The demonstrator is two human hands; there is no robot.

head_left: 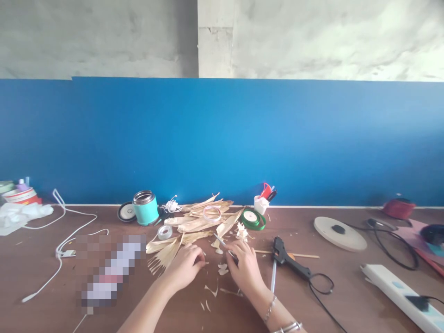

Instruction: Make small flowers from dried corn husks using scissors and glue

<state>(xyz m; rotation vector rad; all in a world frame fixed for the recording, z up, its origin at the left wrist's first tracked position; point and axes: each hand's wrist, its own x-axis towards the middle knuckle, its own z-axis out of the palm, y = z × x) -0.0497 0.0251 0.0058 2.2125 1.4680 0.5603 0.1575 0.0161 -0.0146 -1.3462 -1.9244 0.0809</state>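
My right hand (244,263) is closed round a pair of scissors (218,239), whose metal blades point up and left; part of a dark handle shows under the fingers. My left hand (185,267) is curled just left of it, thumb and fingertips close together. What it holds, if anything, is too small to make out. Dried corn husks (194,224) lie in a loose pile beyond both hands, and a finely slit husk (164,256) fans out beside my left hand. Small cut husk petals (222,269) are scattered between the hands. A pale husk flower (242,232) sits behind my right hand.
Right of my hands lie a black glue gun (291,261) and a wooden stick (308,255). Farther right are a white reel (340,233) and a power strip (402,291). Green ribbon (256,226), clear tape (164,232) and a turquoise jar (145,210) stand behind. White cables (60,249) run at left.
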